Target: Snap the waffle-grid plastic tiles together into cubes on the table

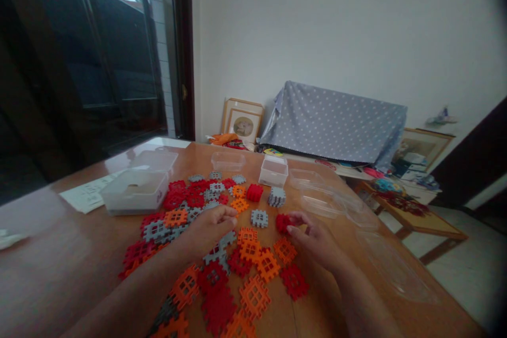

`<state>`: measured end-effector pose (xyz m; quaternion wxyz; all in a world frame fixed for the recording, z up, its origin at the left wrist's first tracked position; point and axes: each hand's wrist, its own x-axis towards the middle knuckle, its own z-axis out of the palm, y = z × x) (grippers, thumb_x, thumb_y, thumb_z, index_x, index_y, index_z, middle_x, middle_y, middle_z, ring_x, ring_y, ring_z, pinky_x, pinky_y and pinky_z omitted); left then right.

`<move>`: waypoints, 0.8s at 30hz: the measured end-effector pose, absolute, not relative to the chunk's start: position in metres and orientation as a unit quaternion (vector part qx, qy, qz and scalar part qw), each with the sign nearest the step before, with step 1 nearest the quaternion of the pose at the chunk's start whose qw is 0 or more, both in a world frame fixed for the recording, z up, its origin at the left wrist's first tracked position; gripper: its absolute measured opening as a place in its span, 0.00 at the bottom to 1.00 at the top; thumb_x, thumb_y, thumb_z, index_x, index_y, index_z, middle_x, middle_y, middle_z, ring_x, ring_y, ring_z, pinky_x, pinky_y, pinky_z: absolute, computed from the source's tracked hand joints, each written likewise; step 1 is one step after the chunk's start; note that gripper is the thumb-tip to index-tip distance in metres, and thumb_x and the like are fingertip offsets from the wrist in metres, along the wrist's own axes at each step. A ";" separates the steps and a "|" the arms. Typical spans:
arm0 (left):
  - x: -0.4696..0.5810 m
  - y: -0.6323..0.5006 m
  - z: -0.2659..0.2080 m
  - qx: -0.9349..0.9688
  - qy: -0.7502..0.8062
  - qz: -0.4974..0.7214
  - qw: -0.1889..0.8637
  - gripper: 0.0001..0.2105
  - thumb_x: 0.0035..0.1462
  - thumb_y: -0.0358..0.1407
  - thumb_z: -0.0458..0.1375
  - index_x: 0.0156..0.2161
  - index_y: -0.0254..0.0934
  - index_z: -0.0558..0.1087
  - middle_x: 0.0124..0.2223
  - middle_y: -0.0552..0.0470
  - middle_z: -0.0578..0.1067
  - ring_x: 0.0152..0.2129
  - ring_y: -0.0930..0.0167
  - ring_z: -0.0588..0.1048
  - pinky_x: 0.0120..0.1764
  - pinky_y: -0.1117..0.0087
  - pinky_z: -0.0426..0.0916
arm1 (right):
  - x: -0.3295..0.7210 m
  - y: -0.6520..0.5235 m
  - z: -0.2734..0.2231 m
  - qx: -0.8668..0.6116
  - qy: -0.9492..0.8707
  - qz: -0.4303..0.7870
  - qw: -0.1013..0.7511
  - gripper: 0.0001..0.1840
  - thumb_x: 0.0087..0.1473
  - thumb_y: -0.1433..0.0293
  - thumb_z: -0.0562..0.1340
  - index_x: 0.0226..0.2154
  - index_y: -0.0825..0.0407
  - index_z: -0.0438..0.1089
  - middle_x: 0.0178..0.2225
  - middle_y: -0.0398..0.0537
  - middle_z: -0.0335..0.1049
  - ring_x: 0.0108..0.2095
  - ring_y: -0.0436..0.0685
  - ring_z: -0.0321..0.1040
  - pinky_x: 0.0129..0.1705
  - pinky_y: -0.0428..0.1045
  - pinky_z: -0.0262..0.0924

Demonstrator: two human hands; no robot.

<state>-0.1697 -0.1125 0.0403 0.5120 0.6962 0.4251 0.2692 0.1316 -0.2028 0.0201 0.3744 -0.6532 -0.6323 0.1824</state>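
Observation:
My right hand (315,235) pinches a small stack of red waffle-shaped building blocks (282,223) at the right of the pile, thumb and fingers at its side. My left hand (216,222) hovers over the pile with its fingers curled together. Its fingertips are close to an orange waffle block (240,205); whether anything is between them is hidden. Between the hands lies a gray waffle block (259,218). Beyond it stand a red stack (254,193) and a gray stack (277,197). Loose orange, red and gray blocks spread under and around my left arm.
An open clear plastic box (137,193) stands at the left on a paper sheet (85,193). A smaller lidded box (273,170) is at the back. Several clear lids and trays, such as this tray (320,200), lie along the right of the wooden table (59,264).

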 end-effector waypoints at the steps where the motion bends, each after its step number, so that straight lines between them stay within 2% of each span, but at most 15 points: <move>1: -0.169 -0.113 0.039 0.711 0.420 0.270 0.495 0.19 0.57 0.46 0.57 0.48 0.35 0.74 0.44 0.47 0.79 0.42 0.63 0.77 0.45 0.64 0.68 | 0.125 -0.207 0.026 -0.634 -0.651 0.202 0.365 0.18 0.57 0.61 0.62 0.48 0.49 0.72 0.43 0.49 0.76 0.44 0.59 0.72 0.49 0.56 0.66; 3: -0.167 -0.116 0.038 0.735 0.410 0.267 0.469 0.18 0.56 0.43 0.57 0.48 0.35 0.75 0.44 0.47 0.79 0.41 0.63 0.77 0.44 0.66 0.69 | 0.112 -0.216 0.036 -0.609 -0.683 0.225 0.335 0.16 0.56 0.62 0.64 0.47 0.49 0.73 0.41 0.48 0.75 0.41 0.58 0.72 0.46 0.54 0.66; 5: -0.166 -0.122 0.038 0.770 0.392 0.252 0.436 0.17 0.56 0.40 0.57 0.49 0.37 0.75 0.46 0.47 0.79 0.43 0.63 0.76 0.45 0.66 0.69 | 0.099 -0.225 0.045 -0.606 -0.704 0.226 0.294 0.19 0.54 0.62 0.66 0.48 0.48 0.72 0.42 0.48 0.75 0.42 0.58 0.71 0.46 0.53 0.66; 10: -0.161 -0.142 0.044 0.887 0.298 0.176 0.307 0.22 0.54 0.38 0.60 0.55 0.44 0.74 0.55 0.49 0.76 0.53 0.60 0.71 0.56 0.60 0.62 | 0.071 -0.237 0.059 -0.606 -0.746 0.225 0.159 0.28 0.50 0.58 0.69 0.54 0.43 0.71 0.51 0.50 0.72 0.51 0.64 0.68 0.53 0.57 0.62; 13: -0.157 -0.147 0.040 0.910 0.294 0.137 0.259 0.23 0.53 0.38 0.61 0.56 0.45 0.73 0.55 0.48 0.76 0.54 0.57 0.70 0.57 0.57 0.60 | 0.060 -0.238 0.061 -0.626 -0.740 0.218 0.114 0.31 0.46 0.57 0.71 0.54 0.43 0.72 0.49 0.52 0.71 0.48 0.64 0.69 0.49 0.56 0.63; 16: -0.156 -0.146 0.032 0.905 0.297 0.156 0.261 0.21 0.53 0.36 0.61 0.53 0.46 0.75 0.52 0.48 0.77 0.51 0.56 0.71 0.56 0.56 0.61 | 0.054 -0.237 0.057 -0.622 -0.741 0.218 0.127 0.30 0.46 0.61 0.70 0.53 0.43 0.72 0.46 0.49 0.71 0.45 0.62 0.69 0.47 0.54 0.64; 20: -0.156 -0.143 0.027 0.872 0.302 0.220 0.316 0.25 0.47 0.32 0.63 0.53 0.47 0.75 0.52 0.47 0.77 0.52 0.53 0.70 0.56 0.54 0.59 | 0.053 -0.237 0.052 -0.608 -0.740 0.233 0.165 0.30 0.45 0.65 0.69 0.53 0.42 0.71 0.47 0.48 0.70 0.44 0.61 0.69 0.47 0.53 0.64; 24: -0.154 -0.146 0.036 0.831 0.309 0.269 0.377 0.27 0.44 0.26 0.60 0.52 0.45 0.75 0.52 0.47 0.76 0.53 0.55 0.69 0.56 0.57 0.60 | 0.052 -0.236 0.049 -0.594 -0.738 0.242 0.211 0.33 0.45 0.71 0.67 0.56 0.41 0.69 0.49 0.47 0.71 0.47 0.61 0.69 0.49 0.52 0.63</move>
